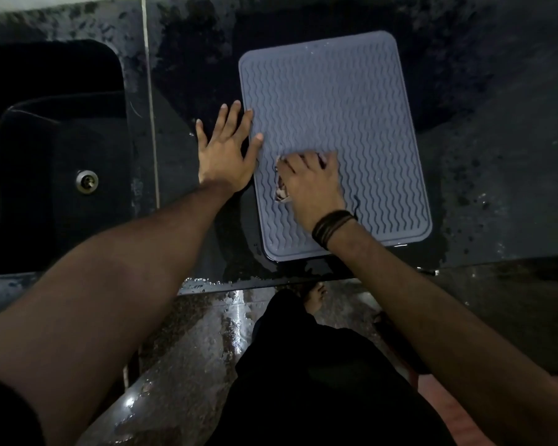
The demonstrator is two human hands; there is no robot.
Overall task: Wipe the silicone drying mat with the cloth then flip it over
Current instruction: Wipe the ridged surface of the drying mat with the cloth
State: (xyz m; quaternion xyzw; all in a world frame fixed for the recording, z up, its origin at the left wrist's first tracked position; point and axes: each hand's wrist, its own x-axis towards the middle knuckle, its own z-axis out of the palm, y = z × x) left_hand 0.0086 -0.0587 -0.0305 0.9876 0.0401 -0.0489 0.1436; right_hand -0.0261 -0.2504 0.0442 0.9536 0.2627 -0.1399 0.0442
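Observation:
A grey silicone drying mat with wavy ridges lies flat on the dark wet counter. My right hand presses a small crumpled cloth onto the mat's lower left area; most of the cloth is hidden under the palm. My left hand lies flat with fingers spread at the mat's left edge, two fingertips resting on the mat, the rest on the counter.
A dark sink with a metal drain sits to the left. The black counter is wet and speckled. Its front edge runs below the mat, with the floor and my legs beneath.

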